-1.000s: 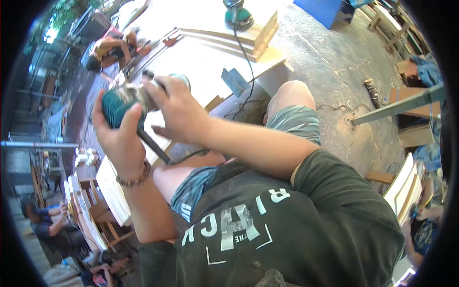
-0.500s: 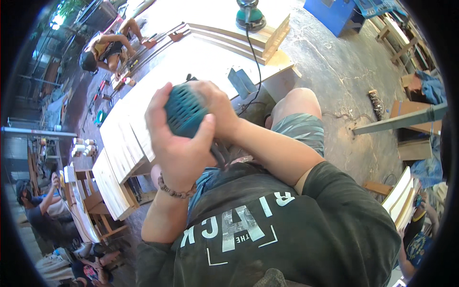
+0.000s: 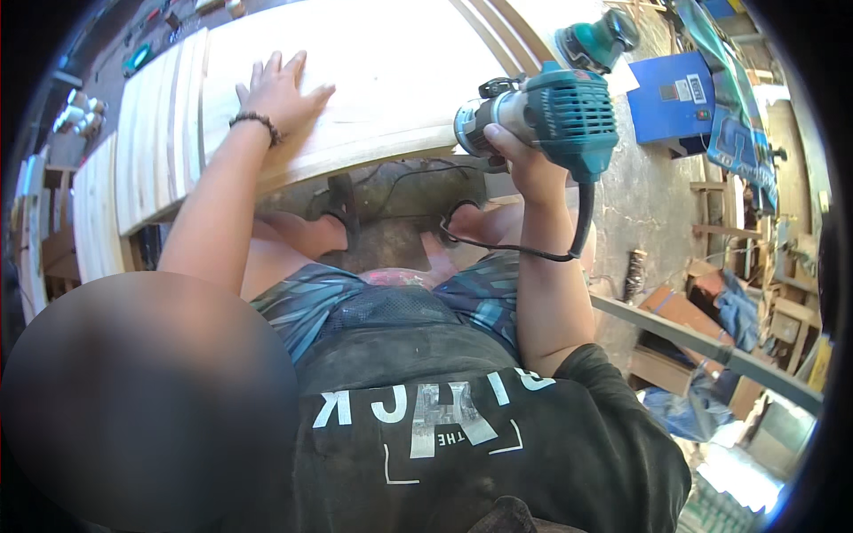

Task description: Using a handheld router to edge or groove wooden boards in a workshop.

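Note:
My right hand [image 3: 526, 160] grips a teal and silver trim router [image 3: 569, 120] by its body, near the right end of a pale wooden panel [image 3: 373, 71]. The router is tilted on its side. Its black cord [image 3: 577, 231] droops past my right forearm and loops left above my lap. On the panel's top surface, toward its near edge, my left hand [image 3: 277, 93] lies flat with its fingers spread and holds nothing. A dark beaded bracelet circles that wrist.
A teal palm sander [image 3: 595, 40] rests beyond the router. To the right stand a blue box-shaped machine [image 3: 671, 98] and a long metal bar [image 3: 702, 342]. More pale boards [image 3: 160, 133] lie side by side at the left. A large blurred patch covers the lower left.
Both hands were around the router near my chest. Now my left hand has let go and lies on the panel, while my right has carried the router right. The view has shifted.

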Available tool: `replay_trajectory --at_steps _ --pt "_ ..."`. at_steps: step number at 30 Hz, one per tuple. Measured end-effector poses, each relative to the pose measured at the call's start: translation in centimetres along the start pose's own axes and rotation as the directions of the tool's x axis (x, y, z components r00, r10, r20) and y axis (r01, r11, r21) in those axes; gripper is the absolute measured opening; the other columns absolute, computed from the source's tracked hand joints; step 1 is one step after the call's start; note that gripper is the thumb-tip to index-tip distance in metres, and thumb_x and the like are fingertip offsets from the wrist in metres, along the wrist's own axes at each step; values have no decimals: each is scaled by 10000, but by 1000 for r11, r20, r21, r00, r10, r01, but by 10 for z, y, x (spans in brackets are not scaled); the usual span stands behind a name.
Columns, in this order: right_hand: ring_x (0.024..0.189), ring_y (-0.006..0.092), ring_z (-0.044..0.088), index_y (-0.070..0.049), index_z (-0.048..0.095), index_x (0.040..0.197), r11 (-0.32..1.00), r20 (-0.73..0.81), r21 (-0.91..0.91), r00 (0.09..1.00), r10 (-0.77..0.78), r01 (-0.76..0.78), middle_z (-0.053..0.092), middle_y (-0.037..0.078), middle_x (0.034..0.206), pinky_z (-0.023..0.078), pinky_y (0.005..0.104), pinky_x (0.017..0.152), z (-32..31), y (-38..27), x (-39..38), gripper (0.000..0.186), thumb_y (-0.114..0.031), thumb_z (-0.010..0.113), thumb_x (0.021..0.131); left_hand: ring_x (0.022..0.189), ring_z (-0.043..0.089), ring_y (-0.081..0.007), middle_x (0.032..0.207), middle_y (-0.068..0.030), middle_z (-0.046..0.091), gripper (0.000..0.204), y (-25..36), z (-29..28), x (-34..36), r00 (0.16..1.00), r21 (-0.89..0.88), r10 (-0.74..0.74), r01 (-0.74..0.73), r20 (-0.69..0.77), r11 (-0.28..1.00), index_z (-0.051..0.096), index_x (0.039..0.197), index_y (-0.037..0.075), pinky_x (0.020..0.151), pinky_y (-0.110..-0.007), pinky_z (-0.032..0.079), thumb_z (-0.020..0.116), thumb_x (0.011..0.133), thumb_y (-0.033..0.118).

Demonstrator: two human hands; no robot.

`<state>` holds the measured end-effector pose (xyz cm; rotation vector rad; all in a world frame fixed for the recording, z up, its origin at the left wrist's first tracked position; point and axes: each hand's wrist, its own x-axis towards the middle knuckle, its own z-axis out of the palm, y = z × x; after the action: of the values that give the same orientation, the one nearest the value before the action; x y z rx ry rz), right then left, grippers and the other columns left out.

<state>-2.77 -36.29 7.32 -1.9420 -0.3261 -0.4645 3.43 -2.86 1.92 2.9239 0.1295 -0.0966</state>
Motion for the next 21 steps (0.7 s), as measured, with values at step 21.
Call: replay_trajectory --at_steps 21 --pt "1073 220 555 -54 521 1278 989 247 58 962 117 -135 530 87 1204 488 379 949 10 30 -3 673 30 763 656 1404 368 -404 1494 -251 429 875 6 -30 21 1000 26 -13 13 -20 1000 421 1487 71 1164 -532 249 570 848 650"
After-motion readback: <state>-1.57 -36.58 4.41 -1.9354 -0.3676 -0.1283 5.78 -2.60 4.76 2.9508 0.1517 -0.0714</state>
